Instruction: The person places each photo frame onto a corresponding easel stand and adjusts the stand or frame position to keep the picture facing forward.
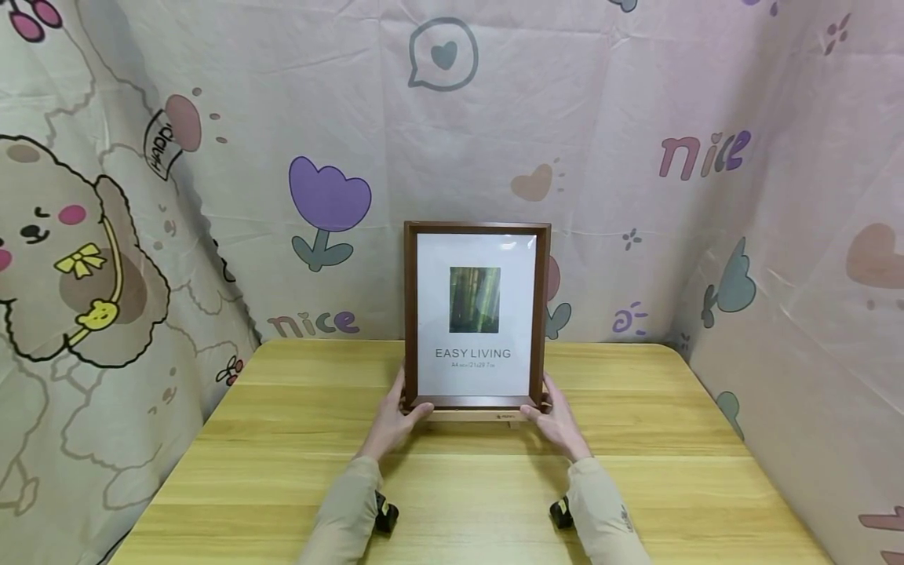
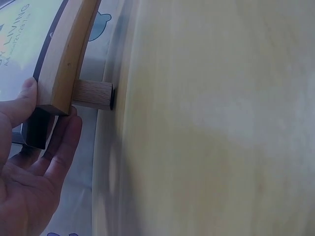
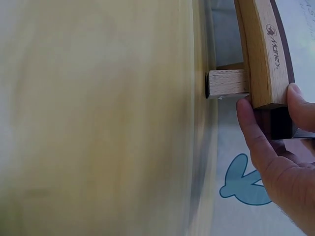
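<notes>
A brown picture frame (image 1: 475, 314) stands upright, leaning slightly back, on the ledge (image 1: 469, 416) of a wooden tabletop easel. Behind its glass are a small forest picture and the words EASY LIVING. My left hand (image 1: 391, 420) grips the lower left corner, thumb at the front and fingers behind and below. At the lower right corner, my right hand (image 1: 559, 422) holds the frame the same way. Both wrist views show fingertips close to the ledge ends. Short easel feet (image 2: 93, 94) stick out below the ledge in those views. Most of the easel is hidden behind the frame.
The wood-grain table (image 1: 304, 471) has rounded far corners. Patterned cloth (image 1: 600, 94) hangs behind it and at both sides, close to the table's edges. A black wrist device (image 1: 384, 514) sits on the left sleeve, another (image 1: 561, 514) on the right.
</notes>
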Available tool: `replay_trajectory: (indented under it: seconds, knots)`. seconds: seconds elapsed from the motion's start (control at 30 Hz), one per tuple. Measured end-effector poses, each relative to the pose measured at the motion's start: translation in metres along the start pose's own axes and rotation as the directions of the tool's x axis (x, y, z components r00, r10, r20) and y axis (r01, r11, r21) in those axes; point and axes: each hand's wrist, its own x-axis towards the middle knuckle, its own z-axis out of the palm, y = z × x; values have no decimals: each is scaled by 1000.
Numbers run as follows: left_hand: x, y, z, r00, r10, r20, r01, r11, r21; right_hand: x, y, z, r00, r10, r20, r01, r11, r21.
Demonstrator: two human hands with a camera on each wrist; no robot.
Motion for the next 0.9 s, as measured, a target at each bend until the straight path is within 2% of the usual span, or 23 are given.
replay_trajectory:
  seconds: [0.2, 0.9]
  knots:
    - [2, 0, 3, 1000, 16, 6, -16, 1000, -13, 0, 2, -2, 1000, 4, -6, -4, 1000, 11]
    - [6, 2, 6, 1000, -12, 22, 12, 1000, 4, -1, 2, -6, 1000, 19, -10, -19, 1000, 11]
